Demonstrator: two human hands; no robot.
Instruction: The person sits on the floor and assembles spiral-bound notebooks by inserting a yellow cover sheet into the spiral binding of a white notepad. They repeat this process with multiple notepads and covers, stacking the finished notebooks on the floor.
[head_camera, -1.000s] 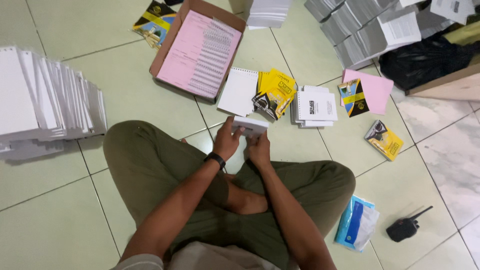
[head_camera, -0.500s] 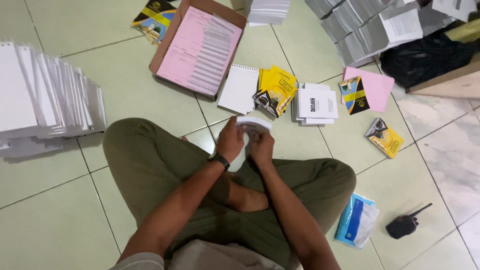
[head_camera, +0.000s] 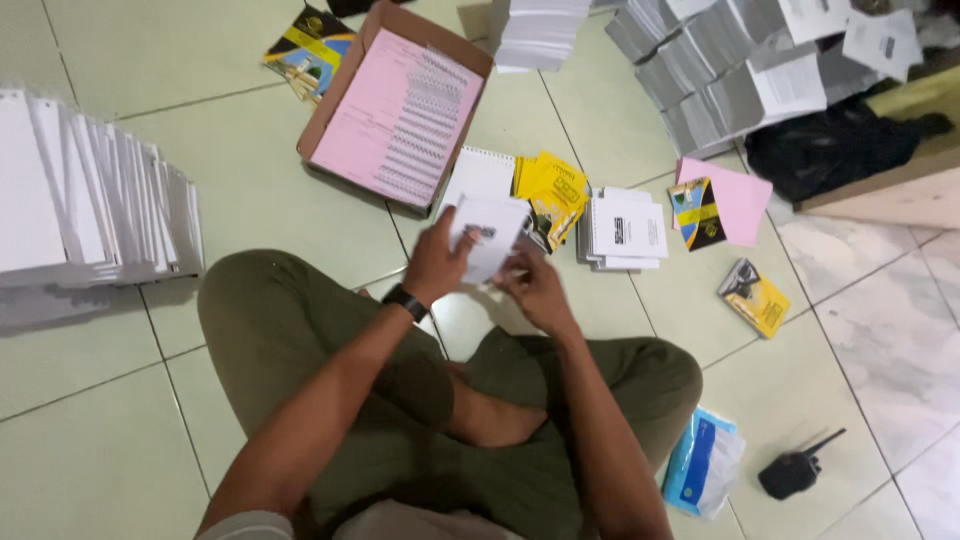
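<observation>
We sit cross-legged on the tiled floor (head_camera: 250, 200), and our left hand (head_camera: 440, 262) and right hand (head_camera: 535, 290) are both closed around a small white sheet with a dark printed patch (head_camera: 488, 235), lifted just above our knees at the middle of the frame; the left fingers pinch its left edge, the right grips its lower right corner. Judging by what lies around us, the work looks partly done: a fanned row of white bound pads (head_camera: 90, 200) stands at the left edge, while grey stacks of booklets (head_camera: 700, 80) fill the upper right. Ahead of our hands lie a spiral-bound white pad (head_camera: 478, 175), yellow covers (head_camera: 550, 185) and a small pile of white printed sheets (head_camera: 625, 228), seemingly still loose. The open cardboard box (head_camera: 395, 110) at upper centre holds pink sheets and rows of spiral binding coils. At lower right a blue-and-clear plastic packet (head_camera: 705, 470) lies beside a black handheld radio (head_camera: 790, 472).
</observation>
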